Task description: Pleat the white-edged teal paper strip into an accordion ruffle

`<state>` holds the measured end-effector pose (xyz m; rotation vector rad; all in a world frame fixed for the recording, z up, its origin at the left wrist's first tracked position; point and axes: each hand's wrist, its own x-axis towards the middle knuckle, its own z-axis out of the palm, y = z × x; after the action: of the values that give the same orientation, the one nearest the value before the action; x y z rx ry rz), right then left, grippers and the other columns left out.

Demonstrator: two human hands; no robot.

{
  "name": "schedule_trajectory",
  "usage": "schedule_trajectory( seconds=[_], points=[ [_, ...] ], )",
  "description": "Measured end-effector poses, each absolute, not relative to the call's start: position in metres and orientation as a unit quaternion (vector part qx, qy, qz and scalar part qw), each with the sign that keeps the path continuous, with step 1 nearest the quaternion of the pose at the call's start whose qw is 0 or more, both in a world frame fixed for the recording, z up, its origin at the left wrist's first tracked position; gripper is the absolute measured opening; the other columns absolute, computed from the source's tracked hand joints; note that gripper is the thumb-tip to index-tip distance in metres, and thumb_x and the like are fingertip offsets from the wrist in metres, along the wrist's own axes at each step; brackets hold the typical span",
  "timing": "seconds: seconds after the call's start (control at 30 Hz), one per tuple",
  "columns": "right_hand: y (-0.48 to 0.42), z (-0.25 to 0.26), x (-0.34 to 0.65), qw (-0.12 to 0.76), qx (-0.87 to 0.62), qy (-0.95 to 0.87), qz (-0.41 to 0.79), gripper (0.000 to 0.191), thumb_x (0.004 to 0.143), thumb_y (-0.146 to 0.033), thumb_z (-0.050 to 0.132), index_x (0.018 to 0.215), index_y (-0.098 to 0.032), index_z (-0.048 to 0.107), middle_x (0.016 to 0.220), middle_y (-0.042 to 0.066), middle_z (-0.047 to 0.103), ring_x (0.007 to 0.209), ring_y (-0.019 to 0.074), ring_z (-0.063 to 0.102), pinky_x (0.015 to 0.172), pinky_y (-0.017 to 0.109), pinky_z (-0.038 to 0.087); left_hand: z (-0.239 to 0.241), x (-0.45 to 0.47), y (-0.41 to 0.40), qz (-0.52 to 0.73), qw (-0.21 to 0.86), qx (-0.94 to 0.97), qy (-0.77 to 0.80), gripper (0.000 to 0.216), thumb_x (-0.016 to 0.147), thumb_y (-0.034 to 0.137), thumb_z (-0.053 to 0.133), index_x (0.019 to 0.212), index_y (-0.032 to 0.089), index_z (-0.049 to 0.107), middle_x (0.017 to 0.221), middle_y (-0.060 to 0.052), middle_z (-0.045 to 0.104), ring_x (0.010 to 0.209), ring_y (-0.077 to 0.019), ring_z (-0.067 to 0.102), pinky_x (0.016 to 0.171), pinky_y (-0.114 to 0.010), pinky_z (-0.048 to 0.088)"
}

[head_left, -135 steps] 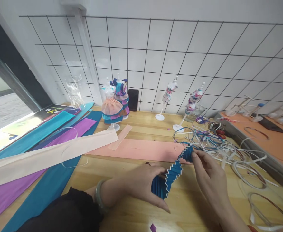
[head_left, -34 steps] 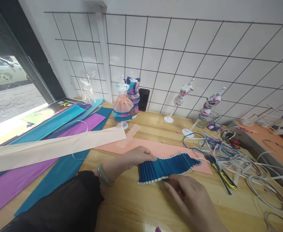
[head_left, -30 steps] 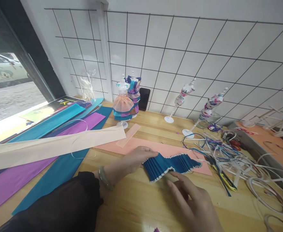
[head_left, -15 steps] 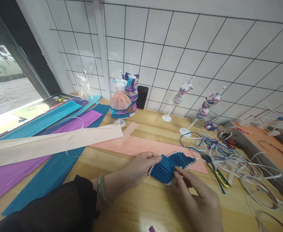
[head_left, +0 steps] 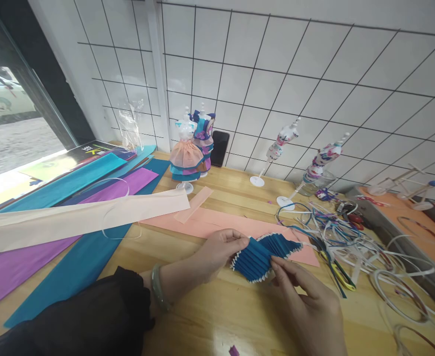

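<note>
A pleated piece of blue fabric [head_left: 252, 262] with a white zigzag edge is held in front of me, just above the wooden table. My left hand [head_left: 220, 254] pinches its upper left edge between thumb and fingers. On the right side, the thumb and fingertips of my right hand [head_left: 306, 296] grip the same fabric near its middle. The far end of the pleats stretches rightward over a peach fabric strip [head_left: 239, 222]. Fingertips under the fabric are partly hidden.
Long fabric strips, including a purple one [head_left: 143, 178] and a cream one [head_left: 158, 202], cover the left. Small dress forms [head_left: 185, 153] and a phone [head_left: 220, 148] stand by the wall. Yellow-handled scissors [head_left: 338, 272] and tangled trimmings [head_left: 332, 230] lie right.
The pleated fabric is slightly more spread between my hands, its front pleats flatter and turned more toward me. My right hand has shifted a little to the right.
</note>
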<state>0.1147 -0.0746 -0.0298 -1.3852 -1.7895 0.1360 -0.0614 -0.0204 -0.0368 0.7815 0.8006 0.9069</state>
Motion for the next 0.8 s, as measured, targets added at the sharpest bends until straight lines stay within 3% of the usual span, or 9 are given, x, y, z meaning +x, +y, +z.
schedule_trajectory(
  seconds=[0.17, 0.33, 0.57, 0.8],
  points=[
    [-0.0747, -0.0288, 0.1131, 0.431, -0.556, -0.708, 0.066, 0.021, 0.08, -0.029, 0.055, 0.085, -0.015, 0.069, 0.072, 0.008, 0.07, 0.052, 0.0141, 0.061, 0.049, 0.025, 0.054, -0.0348, -0.0679, -0.0159, 0.416, 0.723, 0.445, 0.327, 0.039, 0.064, 0.036, 0.072, 0.093, 0.016, 0.057, 0.068, 0.0, 0.061, 0.058, -0.0085, 0.054, 0.058, -0.021, 0.041],
    [-0.076, -0.0273, 0.1117, 0.425, -0.554, -0.713, 0.064, 0.02, 0.08, -0.028, 0.055, 0.084, -0.014, 0.069, 0.074, 0.008, 0.07, 0.053, 0.0132, 0.061, 0.051, 0.024, 0.053, -0.0366, -0.0686, -0.0136, 0.395, 0.706, 0.48, 0.34, 0.031, 0.061, 0.036, 0.074, 0.076, 0.011, 0.062, 0.068, -0.003, 0.062, 0.063, -0.0092, 0.056, 0.065, -0.022, 0.043],
    [-0.0773, -0.0265, 0.1108, 0.417, -0.565, -0.707, 0.086, 0.023, 0.079, -0.03, 0.057, 0.088, -0.012, 0.068, 0.069, 0.006, 0.069, 0.049, 0.0129, 0.06, 0.043, 0.021, 0.051, -0.042, -0.0699, -0.0114, 0.388, 0.713, 0.472, 0.343, 0.03, 0.059, 0.032, 0.076, 0.078, 0.012, 0.063, 0.064, 0.001, 0.061, 0.061, -0.0068, 0.054, 0.064, -0.02, 0.042],
    [-0.0758, -0.0314, 0.115, 0.408, -0.552, -0.724, 0.072, 0.02, 0.079, -0.028, 0.056, 0.086, -0.014, 0.069, 0.079, 0.008, 0.071, 0.061, 0.0153, 0.064, 0.059, 0.025, 0.054, -0.0419, -0.0708, -0.011, 0.385, 0.703, 0.481, 0.356, 0.03, 0.058, 0.034, 0.076, 0.073, 0.011, 0.064, 0.065, -0.001, 0.063, 0.062, -0.0086, 0.056, 0.065, -0.022, 0.044]
  ],
)
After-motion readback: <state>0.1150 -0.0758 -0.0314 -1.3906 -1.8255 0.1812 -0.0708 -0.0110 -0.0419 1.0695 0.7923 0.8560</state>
